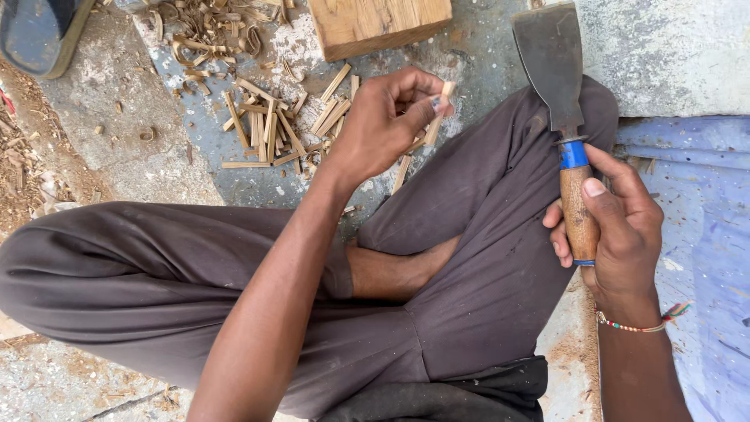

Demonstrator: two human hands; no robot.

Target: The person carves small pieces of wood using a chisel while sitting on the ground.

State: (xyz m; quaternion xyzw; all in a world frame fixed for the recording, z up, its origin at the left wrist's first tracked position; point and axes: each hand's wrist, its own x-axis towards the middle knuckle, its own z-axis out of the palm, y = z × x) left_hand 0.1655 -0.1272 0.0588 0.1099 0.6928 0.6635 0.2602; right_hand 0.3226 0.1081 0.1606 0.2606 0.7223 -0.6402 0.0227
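- Two hands busy: left hand (387, 125) pinches a thin wooden stick (437, 116) in its fingers; right hand (613, 227) grips the cleaver (558, 101), blade up.
- Seemingly between cuts; next, steady the stick before bringing the blade over.

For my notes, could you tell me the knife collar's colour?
Blue collar, seen in the head view.

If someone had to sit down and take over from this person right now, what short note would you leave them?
Left hand: closed on a thin wooden stick, held up over the ground in front of the crossed legs.
Right hand: gripping the wooden handle of a broad-bladed knife, blade pointing away, resting above the right knee.
Blade and stick are apart; no cut is under way.
Done, judging by the ground: a scatter of split sticks and curled shavings lies ahead, beside a wooden block.
Left: the stick in hand looks unfinished, though that is a guess.
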